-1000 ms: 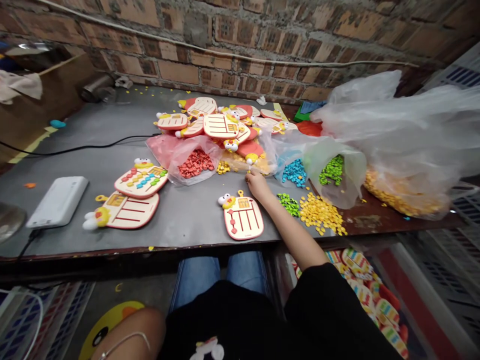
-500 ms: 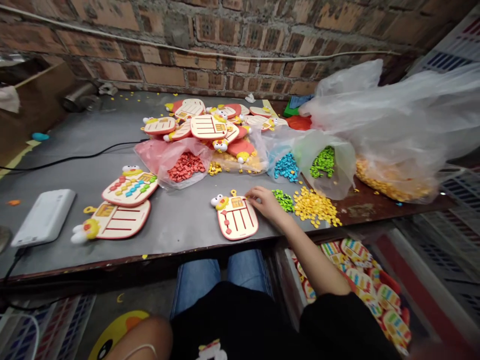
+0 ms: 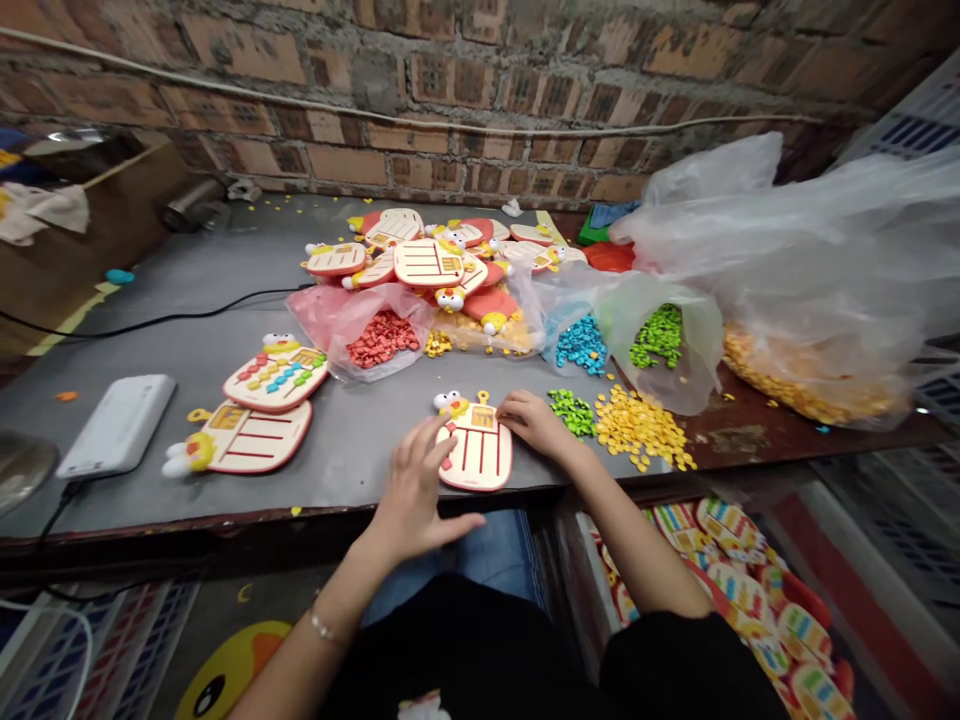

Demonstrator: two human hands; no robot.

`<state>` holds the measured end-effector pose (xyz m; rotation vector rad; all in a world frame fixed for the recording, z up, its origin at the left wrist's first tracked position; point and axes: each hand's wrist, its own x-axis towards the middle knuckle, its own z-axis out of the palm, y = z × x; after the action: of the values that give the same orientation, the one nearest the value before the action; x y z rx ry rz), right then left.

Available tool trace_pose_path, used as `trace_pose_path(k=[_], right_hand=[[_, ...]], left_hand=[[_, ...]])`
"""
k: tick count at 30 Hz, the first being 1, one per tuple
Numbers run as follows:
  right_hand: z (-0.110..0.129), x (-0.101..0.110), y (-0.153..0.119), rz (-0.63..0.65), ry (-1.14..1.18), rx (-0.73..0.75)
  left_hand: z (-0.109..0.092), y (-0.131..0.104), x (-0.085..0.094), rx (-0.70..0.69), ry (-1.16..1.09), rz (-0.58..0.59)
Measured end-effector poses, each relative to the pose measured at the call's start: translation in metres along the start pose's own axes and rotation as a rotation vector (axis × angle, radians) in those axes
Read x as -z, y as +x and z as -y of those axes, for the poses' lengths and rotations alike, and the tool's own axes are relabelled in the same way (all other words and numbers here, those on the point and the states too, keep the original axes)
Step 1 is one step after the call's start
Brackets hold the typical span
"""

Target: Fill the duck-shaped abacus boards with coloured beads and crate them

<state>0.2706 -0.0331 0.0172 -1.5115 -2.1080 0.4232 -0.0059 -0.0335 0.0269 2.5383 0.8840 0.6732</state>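
Note:
A duck-headed toy board [image 3: 480, 455] with slots lies flat near the table's front edge, its slots running toward me. Red pieces [image 3: 448, 462] sit in its left slot, partly covered by my left hand. My left hand [image 3: 416, 490] is open at the board's left side, fingers over its edge and thumb spread. My right hand [image 3: 534, 422] rests at the board's upper right corner with fingertips pinched together; whatever is between them is hidden. Close by on its right lie loose green pieces [image 3: 572, 412] and yellow pieces [image 3: 641, 430].
Several slotted boards [image 3: 427, 262] are piled at the back. Bags of red pieces [image 3: 382, 340], blue pieces [image 3: 580, 345] and green pieces [image 3: 657, 337] stand before and beside them. Two stacked boards [image 3: 259, 440] and a white power bank [image 3: 116, 428] lie left. A crate [image 3: 581, 560] of filled boards stands below right.
My left hand has come up from my lap to the board's left side. The right hand stays at the upper right corner. The camera view has shifted slightly.

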Motion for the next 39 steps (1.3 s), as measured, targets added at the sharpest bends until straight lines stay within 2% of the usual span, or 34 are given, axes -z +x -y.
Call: trace_pose_path(k=[5,9,12,14,18,20,23,25,28,31,33,35,37,39], right_hand=[[0.008,-0.004,-0.008,0.003,0.214,-0.106],[0.017,-0.025,0.000,-0.090,0.335,-0.189],[0.027,-0.038,0.013,-0.138,0.303,-0.148],[0.034,-0.038,0.019,-0.083,0.301,-0.069],[0.036,-0.022,0.023,0.223,0.499,0.063],[0.032,-0.014,0.035,0.200,0.558,0.001],[0.025,-0.015,0.076,-0.042,0.426,-0.088],[0.023,-0.025,0.116,-0.109,0.261,-0.050],[0.023,-0.046,0.174,-0.052,-0.082,0.048],[0.024,-0.064,0.208,0.060,-0.408,0.054],[0.023,-0.070,0.217,0.095,-0.495,0.059],[0.020,-0.070,0.216,0.076,-0.471,0.066],[0.017,-0.064,0.206,0.016,-0.335,0.060],[0.014,-0.055,0.187,-0.086,-0.104,0.040]], left_hand=[[0.023,0.026,-0.021,0.037,0.084,0.157],[0.023,0.024,-0.031,0.096,0.120,0.138],[0.017,0.020,-0.034,0.127,0.138,0.113],[0.014,0.019,-0.035,0.145,0.142,0.096],[0.013,0.019,-0.035,0.152,0.129,0.071],[0.013,0.019,-0.035,0.141,0.121,0.067],[0.014,0.019,-0.034,0.122,0.110,0.056],[0.015,0.018,-0.033,0.113,0.083,0.046],[0.017,0.016,-0.030,0.118,0.036,0.040],[0.018,0.015,-0.028,0.130,0.026,0.033],[0.017,0.015,-0.027,0.133,0.029,0.026],[0.017,0.014,-0.026,0.133,0.027,0.025],[0.017,0.014,-0.025,0.132,0.018,0.033],[0.018,0.013,-0.024,0.129,0.005,0.037]])
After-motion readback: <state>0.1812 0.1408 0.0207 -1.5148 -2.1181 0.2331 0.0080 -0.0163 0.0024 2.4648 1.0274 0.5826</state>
